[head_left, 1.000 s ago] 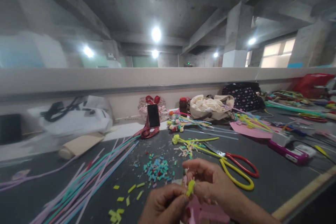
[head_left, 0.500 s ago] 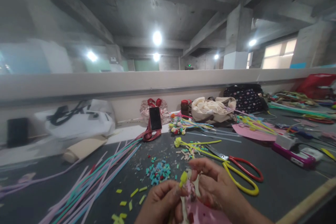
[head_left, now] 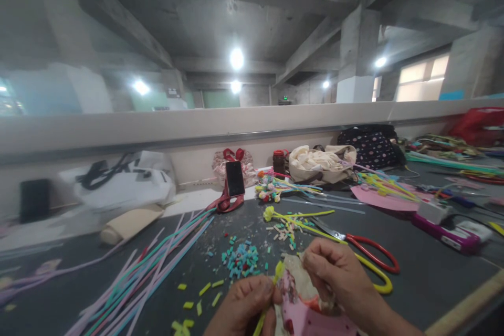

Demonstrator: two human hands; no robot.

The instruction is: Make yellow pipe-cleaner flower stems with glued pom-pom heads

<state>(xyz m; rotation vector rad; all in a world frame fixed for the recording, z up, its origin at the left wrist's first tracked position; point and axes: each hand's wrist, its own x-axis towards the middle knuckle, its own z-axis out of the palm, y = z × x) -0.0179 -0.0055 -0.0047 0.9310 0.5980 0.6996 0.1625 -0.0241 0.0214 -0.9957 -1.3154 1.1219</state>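
Observation:
Between the thumb and fingers of my left hand (head_left: 244,302) is a yellow fuzzy stem (head_left: 279,271) with a small bud-like tip pointing up. My right hand (head_left: 343,273) is closed in a pinch, apart from the stem; what its fingertips hold, if anything, is too small to make out. Below and between both hands is a pink glue gun (head_left: 309,321) with an orange trigger and a crusted front, partly hidden by the hands. A stained beige scrap (head_left: 301,272) lies behind it.
Scissors (head_left: 360,248) with red and yellow handles lie right of my hands. Blue-green snippets (head_left: 241,259) and yellow pieces (head_left: 205,289) are scattered left. Long fuzzy stems (head_left: 153,268) stretch along the left. A phone (head_left: 235,178) stands behind; finished yellow stems (head_left: 297,216) lie beyond my hands.
My right hand has moved away from the yellow stem, up and to the right, uncovering more of the pink glue gun and beige scrap. My left hand keeps hold of the stem.

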